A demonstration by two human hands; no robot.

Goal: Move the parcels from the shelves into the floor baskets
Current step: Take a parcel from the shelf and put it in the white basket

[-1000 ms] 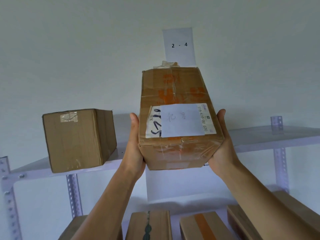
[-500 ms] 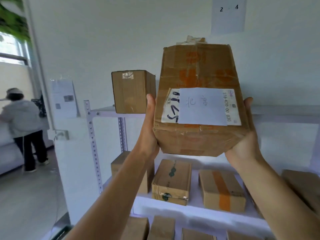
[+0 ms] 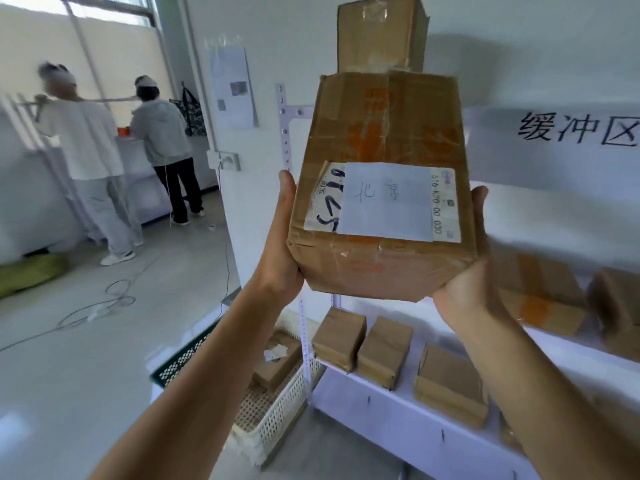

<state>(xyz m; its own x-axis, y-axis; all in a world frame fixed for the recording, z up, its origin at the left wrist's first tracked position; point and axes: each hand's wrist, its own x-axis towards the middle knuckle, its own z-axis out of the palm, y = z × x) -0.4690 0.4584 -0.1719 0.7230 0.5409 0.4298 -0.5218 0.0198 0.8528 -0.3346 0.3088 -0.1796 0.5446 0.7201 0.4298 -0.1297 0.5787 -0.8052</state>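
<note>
Parcels (image 3: 381, 216): 8 clear – 1 ctr, 1 @ 12, 2 @ 3, 3 @ 5, 1 @ 7. Baskets (image 3: 277, 427): 2 @ 7. Ppl (image 3: 159, 133): 2 @ 10.

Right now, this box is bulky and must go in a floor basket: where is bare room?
For the box, the white basket has bare mesh on its near side, in front of the small parcel at its far end. The green basket beside it is mostly hidden. The lower shelf is crowded.
</note>
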